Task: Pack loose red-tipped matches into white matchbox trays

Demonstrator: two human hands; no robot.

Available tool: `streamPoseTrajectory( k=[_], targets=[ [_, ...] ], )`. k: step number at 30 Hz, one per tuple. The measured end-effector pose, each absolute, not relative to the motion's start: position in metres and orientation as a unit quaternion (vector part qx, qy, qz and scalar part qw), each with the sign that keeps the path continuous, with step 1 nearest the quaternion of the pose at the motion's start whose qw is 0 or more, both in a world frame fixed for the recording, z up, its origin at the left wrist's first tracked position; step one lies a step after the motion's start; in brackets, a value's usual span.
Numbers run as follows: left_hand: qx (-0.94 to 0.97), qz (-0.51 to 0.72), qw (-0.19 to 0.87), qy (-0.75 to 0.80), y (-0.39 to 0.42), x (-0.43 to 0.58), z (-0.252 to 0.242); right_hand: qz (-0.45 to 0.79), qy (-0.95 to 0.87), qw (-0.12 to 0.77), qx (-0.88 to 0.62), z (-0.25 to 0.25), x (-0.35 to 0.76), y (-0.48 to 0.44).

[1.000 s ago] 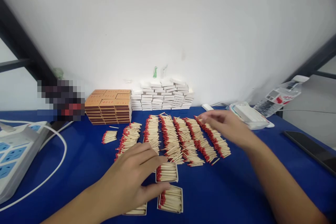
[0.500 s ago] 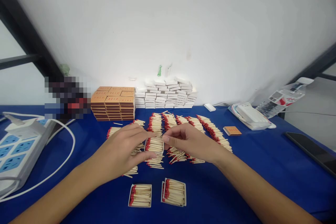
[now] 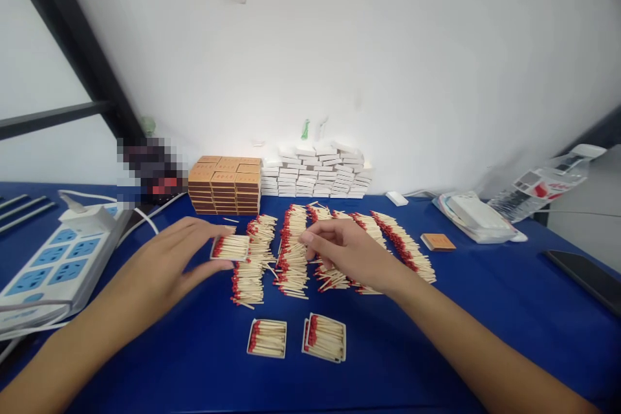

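My left hand grips a filled white matchbox tray by its near end, over the left side of the blue table. My right hand hovers with curled fingers above rows of red-tipped matches; whether it pinches any matches I cannot make out. Two more filled trays lie side by side near the front edge. A single orange matchbox sleeve lies flat to the right of the match rows.
Stacked orange sleeves and stacked white trays stand against the wall. A white-and-blue power strip with its cable sits at left. A white packet, a plastic bottle and a dark phone are at right.
My left hand has carried the filled tray leftwards, away from my right hand. The right hand stays over the match rows. The camera has turned slightly to the left.
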State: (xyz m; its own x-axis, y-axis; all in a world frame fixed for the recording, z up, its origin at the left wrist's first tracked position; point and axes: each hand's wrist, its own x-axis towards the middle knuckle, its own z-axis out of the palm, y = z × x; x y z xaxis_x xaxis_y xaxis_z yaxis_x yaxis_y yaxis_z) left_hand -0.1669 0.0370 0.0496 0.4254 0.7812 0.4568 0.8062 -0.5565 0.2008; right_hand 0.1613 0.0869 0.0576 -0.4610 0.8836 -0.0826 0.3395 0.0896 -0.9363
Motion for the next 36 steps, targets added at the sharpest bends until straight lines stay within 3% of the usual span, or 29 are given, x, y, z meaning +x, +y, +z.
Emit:
streamPoseTrajectory(
  k=[17,28,36],
  targets=[
    [-0.845,-0.188,0.026,-0.500,0.042,-0.202,0.005,0.444,-0.603,0.417,-0.515,0.031,0.243,0.110],
    [-0.855,-0.191,0.005,-0.483,0.063,-0.200,0.021,0.416,-0.622,0.433,-0.503,0.029,0.246,0.106],
    [-0.842,-0.182,0.075,-0.503,0.076,-0.195,0.019,0.406,-0.614,0.452,-0.505,0.025,0.250,0.107]
  ],
)
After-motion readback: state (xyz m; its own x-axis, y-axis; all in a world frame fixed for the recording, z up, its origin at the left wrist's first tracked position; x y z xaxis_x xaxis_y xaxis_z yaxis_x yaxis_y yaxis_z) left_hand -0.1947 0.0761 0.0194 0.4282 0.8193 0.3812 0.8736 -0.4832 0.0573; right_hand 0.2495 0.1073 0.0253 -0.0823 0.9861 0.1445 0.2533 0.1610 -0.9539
